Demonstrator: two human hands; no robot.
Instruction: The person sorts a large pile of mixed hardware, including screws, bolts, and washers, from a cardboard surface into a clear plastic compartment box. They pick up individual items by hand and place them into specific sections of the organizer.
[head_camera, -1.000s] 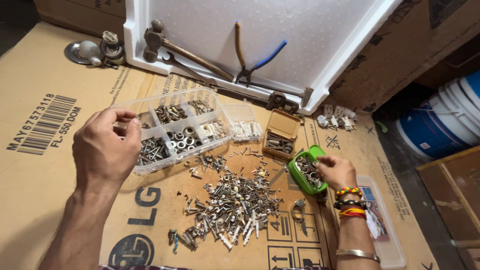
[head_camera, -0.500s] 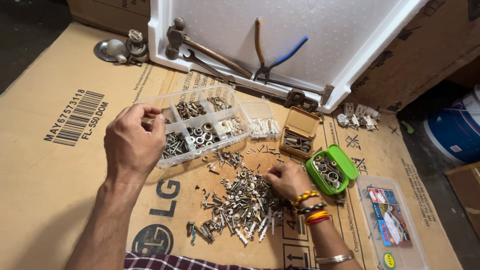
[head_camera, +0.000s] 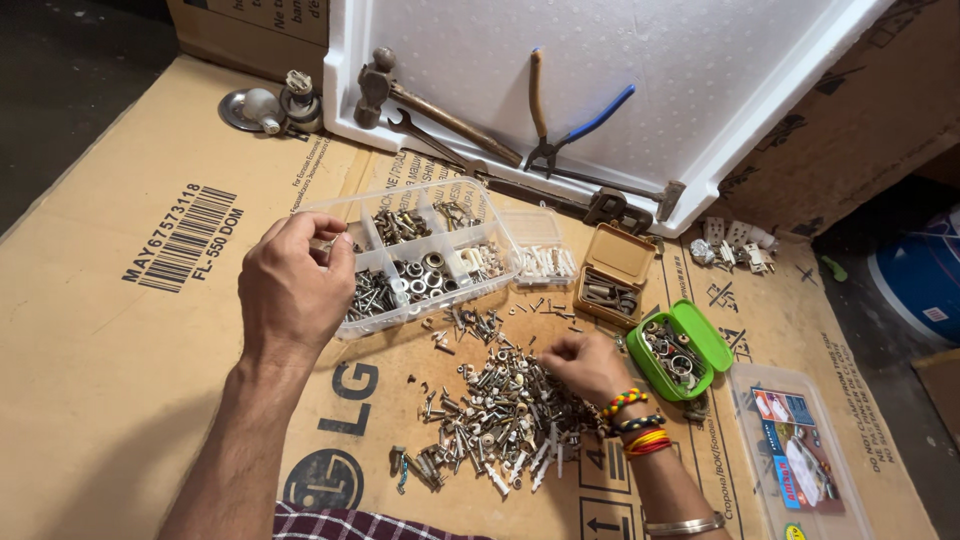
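Head view, left to right: flattened cardboard (head_camera: 120, 400) served as the floor surface. Left hand (head_camera: 292, 285) was curled loosely over the near-left corner of the clear compartment organiser (head_camera: 420, 250), fingertips pinched together at its rim; couldn't tell if it held a part. Loose pile of screws and bolts (head_camera: 490, 415) lay just in front of the organiser. Right hand (head_camera: 585, 365) was nearly closed, fingers down in the pile's right edge, probably pinching a small fastener, hidden by the knuckles. Beside it: open tan box (head_camera: 612, 275), open green box (head_camera: 685, 350). Hammer (head_camera: 430, 110) and pliers (head_camera: 565, 125) lay in the white foam tray (head_camera: 700, 80) behind. Risks, as I judged: wrist sweep scattering the pile; left hand tipping the light organiser and mixing compartments; small parts dropped into the wrong bin
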